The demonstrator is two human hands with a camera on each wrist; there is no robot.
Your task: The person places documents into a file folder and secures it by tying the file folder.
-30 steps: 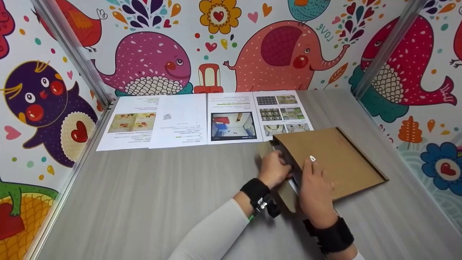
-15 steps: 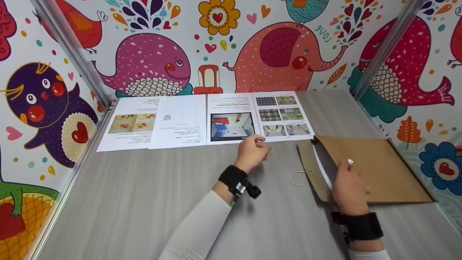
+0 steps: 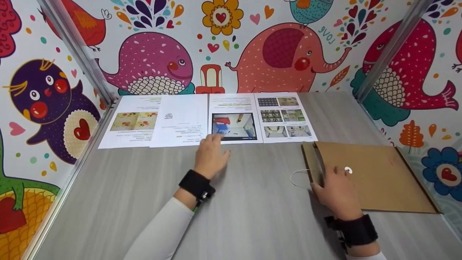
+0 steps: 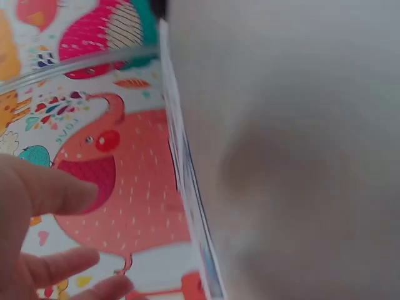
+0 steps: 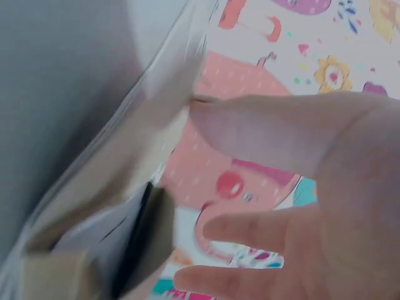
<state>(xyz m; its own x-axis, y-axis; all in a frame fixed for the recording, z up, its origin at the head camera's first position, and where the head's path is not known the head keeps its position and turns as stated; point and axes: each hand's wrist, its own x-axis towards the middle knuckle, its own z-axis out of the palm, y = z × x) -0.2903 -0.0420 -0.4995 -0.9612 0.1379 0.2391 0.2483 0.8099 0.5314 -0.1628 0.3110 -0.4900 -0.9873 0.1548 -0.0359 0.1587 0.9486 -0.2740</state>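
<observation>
My left hand (image 3: pixel 211 157) hovers over the table with loosely spread fingers, their tips overlapping the near edge of the printed sheets (image 3: pixel 180 112). Nothing lies in its grasp; the left wrist view shows its thumb and fingers (image 4: pixel 47 187) apart. At the right, a brown kraft paper file envelope (image 3: pixel 389 184) lies flat, its opening facing left. My right hand (image 3: pixel 337 193) is at that opening, fingers extended over the upper layer, thumb near the flap (image 3: pixel 306 157). In the right wrist view its thumb and fingers (image 5: pixel 250 231) stand apart. A white button (image 3: pixel 348 170) shows beside the fingertips.
Several printed sheets lie in a row along the back of the grey table (image 3: pixel 144 202), one with a large photo (image 3: pixel 234 124), another with small photos (image 3: pixel 272 115). A thin white string (image 3: pixel 292 178) loops left of the envelope. Cartoon-printed walls (image 3: pixel 252 79) enclose the table.
The left hand has left the envelope's opening and moved left toward the sheets, its fingers loosening. The envelope has shifted right and toward the person and now lies flat, the right hand going with it.
</observation>
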